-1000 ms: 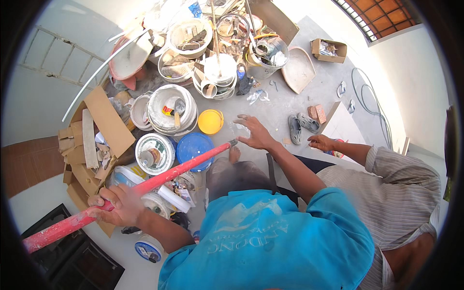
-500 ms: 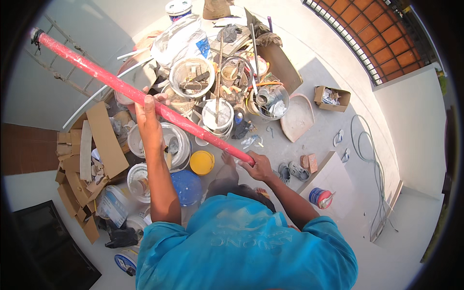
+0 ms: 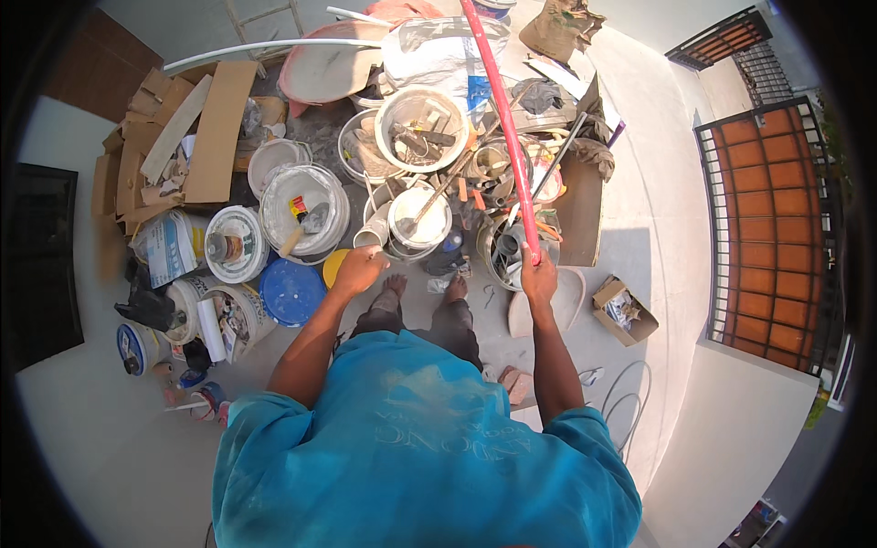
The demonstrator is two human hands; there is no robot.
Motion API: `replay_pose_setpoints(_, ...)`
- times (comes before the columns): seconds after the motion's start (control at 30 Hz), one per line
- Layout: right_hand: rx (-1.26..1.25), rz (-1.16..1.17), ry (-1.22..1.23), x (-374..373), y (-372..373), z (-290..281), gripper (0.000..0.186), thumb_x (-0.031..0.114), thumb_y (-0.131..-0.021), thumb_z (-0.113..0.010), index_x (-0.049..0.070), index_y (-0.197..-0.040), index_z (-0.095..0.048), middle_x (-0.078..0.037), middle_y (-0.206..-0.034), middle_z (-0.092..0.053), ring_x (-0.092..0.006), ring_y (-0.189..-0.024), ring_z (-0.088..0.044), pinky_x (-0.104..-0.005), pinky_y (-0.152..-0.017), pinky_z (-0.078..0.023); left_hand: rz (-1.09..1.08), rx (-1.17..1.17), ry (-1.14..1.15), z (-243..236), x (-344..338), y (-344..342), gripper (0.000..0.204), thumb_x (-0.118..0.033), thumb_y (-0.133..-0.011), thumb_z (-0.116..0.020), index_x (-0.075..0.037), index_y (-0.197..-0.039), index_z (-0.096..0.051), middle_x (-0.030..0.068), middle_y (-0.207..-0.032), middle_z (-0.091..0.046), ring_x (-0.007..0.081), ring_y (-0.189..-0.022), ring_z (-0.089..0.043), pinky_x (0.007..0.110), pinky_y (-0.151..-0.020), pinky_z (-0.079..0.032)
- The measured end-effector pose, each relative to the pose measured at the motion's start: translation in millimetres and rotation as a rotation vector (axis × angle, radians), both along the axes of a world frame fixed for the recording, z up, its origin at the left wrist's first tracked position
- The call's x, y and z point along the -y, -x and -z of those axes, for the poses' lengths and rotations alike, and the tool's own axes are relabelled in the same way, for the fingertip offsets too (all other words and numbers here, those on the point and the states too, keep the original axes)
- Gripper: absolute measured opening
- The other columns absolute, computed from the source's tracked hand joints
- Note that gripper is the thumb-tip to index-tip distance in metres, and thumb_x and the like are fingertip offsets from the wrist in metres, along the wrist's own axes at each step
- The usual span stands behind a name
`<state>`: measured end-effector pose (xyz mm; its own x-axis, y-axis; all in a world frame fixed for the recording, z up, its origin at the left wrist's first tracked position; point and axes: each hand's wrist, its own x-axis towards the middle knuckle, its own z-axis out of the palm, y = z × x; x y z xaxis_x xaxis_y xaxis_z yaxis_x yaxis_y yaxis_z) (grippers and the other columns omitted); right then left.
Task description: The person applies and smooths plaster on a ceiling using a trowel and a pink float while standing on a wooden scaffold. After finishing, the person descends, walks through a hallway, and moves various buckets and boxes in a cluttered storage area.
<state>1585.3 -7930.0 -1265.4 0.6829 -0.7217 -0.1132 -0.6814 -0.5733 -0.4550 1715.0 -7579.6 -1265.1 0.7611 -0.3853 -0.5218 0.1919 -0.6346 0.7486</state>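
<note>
A long red pole point(image 3: 508, 123) stands slanting up and away in front of me, its far end cut off by the top of the view. My right hand point(image 3: 539, 274) is wrapped round its near end. My left hand point(image 3: 360, 270) is off the pole, its fingers curled in, with nothing showing in them. Just beyond that hand is the mouth of a pale tube point(image 3: 371, 239), and a yellow lid point(image 3: 334, 268) lies beside it, partly hidden. Past the hands, a white bucket point(image 3: 421, 219) has a stick resting across it.
Several buckets crowd the floor, among them one with a trowel point(image 3: 315, 216). Torn cardboard point(image 3: 219, 137) leans at the left near a blue lid point(image 3: 292, 290). A small open box point(image 3: 625, 310), bricks point(image 3: 518, 386) and a looped hose point(image 3: 630, 402) lie right. An orange-panelled gate point(image 3: 763, 237) stands beyond.
The pole has swung from slanting left to nearly straight ahead. My left hand has let go of it and come nearer; my right hand still holds its end. The view has turned.
</note>
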Motion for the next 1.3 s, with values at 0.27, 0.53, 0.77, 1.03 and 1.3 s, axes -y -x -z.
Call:
replay_pose_setpoints(0.27, -0.130, -0.214, -0.003, 91.2, -152.5, 78.7, 0.055, 0.059, -0.086, -0.052, 0.009, -0.106, -0.065, -0.019, -0.099, -0.067, -0.0379, -0.094, -0.063, -0.0462, -0.081, -0.047, -0.481, -0.173, -0.265, 25.6, -46.0, 113.0, 0.031, -0.033, -0.083, -0.054, -0.004, -0.082, -0.064, 0.0107, -0.075, -0.066, 0.0217, -0.067, -0.064, 0.033, -0.063, -0.047)
replay_pose_setpoints(0.53, -0.039, -0.447, 0.059, 135.6, -156.9, 210.5, 0.042, 0.028, -0.086, -0.064, 0.003, -0.119, -0.056, -0.020, -0.103, -0.066, -0.0379, -0.094, -0.063, -0.0446, -0.080, -0.050, -1.030, -0.477, -0.018, 75.5, -60.1, 135.1, 0.029, -0.032, -0.093, -0.053, -0.006, -0.105, -0.058, 0.0047, -0.089, -0.063, 0.0134, -0.074, -0.061, 0.028, -0.063, -0.046)
replay_pose_setpoints(0.77, -0.457, -0.228, 0.276, 95.7, -171.1, 196.2, 0.042, 0.019, -0.086, -0.063, 0.005, -0.125, -0.054, -0.020, -0.113, -0.060, -0.0326, -0.114, -0.054, -0.0444, -0.096, -0.043, -1.120, -0.501, -0.003, 154.1, -108.0, 79.8, 0.034, -0.035, -0.093, -0.054, -0.008, -0.113, -0.053, 0.0056, -0.095, -0.062, 0.0160, -0.077, -0.062, 0.031, -0.065, -0.048)
replay_pose_setpoints(1.03, 0.176, -0.831, -0.576, -195.5, -256.0, 181.0, 0.039, 0.017, -0.088, -0.066, 0.000, -0.120, -0.055, -0.016, -0.102, -0.065, -0.0216, -0.094, -0.064, -0.0349, -0.081, -0.051, -1.664, -0.313, 0.119, 225.2, -220.0, -24.0, 0.069, -0.050, -0.089, -0.058, -0.003, -0.137, -0.042, 0.0156, -0.115, -0.059, 0.0271, -0.103, -0.060, 0.039, -0.086, -0.046)
replay_pose_setpoints(1.3, -0.373, -0.540, -0.507, -358.0, -310.0, 298.7, 0.076, 0.040, -0.075, -0.076, -0.008, -0.124, -0.043, -0.026, -0.120, -0.054, -0.0377, -0.115, -0.053, -0.0434, -0.097, -0.043, -1.133, -0.269, -0.095, 282.8, -266.9, -139.8, 0.077, -0.044, -0.077, -0.074, 0.008, -0.128, -0.048, 0.0207, -0.123, -0.058, 0.0282, -0.112, -0.059, 0.036, -0.094, -0.044)
